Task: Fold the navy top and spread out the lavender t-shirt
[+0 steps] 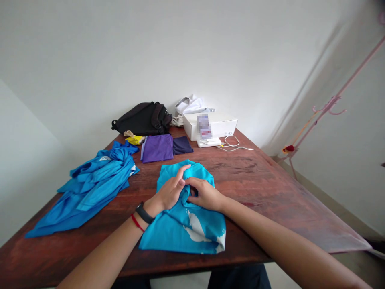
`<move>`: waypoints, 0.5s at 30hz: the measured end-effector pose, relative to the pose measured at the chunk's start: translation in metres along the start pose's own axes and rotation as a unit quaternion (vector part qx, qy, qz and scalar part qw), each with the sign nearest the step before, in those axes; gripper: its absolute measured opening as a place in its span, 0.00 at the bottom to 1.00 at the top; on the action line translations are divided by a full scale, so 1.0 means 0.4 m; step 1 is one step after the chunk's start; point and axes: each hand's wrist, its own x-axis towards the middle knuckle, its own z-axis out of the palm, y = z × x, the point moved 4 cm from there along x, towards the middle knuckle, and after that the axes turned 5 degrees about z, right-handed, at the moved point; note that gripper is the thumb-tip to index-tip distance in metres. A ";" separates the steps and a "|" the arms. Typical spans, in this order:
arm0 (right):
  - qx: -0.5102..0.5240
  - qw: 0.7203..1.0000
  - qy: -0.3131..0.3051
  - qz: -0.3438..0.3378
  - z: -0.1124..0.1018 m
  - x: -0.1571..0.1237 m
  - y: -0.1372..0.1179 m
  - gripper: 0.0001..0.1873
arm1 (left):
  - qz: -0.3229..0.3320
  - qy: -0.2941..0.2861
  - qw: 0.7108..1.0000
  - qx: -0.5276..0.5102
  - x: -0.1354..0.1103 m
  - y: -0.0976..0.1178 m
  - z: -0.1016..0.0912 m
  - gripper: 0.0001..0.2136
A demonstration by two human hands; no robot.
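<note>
A turquoise shirt with a white print (186, 228) lies partly folded on the wooden table (255, 180) in front of me. My left hand (170, 190) rests on its middle with fingers pressed together, pinching a fold of the cloth. My right hand (204, 194) sits right beside it, fingers curled on the same bunched fold. A black band and a red string circle my left wrist.
A heap of blue garments (90, 186) lies at the left. Behind are a folded purple cloth (157, 147), a dark navy cloth (182, 145), a yellow item (135, 139), a black bag (142, 118), a white box (221, 124) with a cable, and white cloth.
</note>
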 end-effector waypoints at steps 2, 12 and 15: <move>-0.005 1.000 -0.002 0.005 0.001 -0.001 -0.001 0.26 | -0.009 0.016 1.000 0.005 0.000 -0.004 -0.001 0.37; -0.001 1.000 0.008 -0.021 0.001 0.000 -0.017 0.21 | -0.028 0.042 0.999 0.013 0.005 -0.003 0.001 0.37; 0.009 1.000 0.022 -0.017 0.001 0.000 -0.014 0.20 | -0.021 0.029 0.999 0.022 0.003 0.001 0.004 0.36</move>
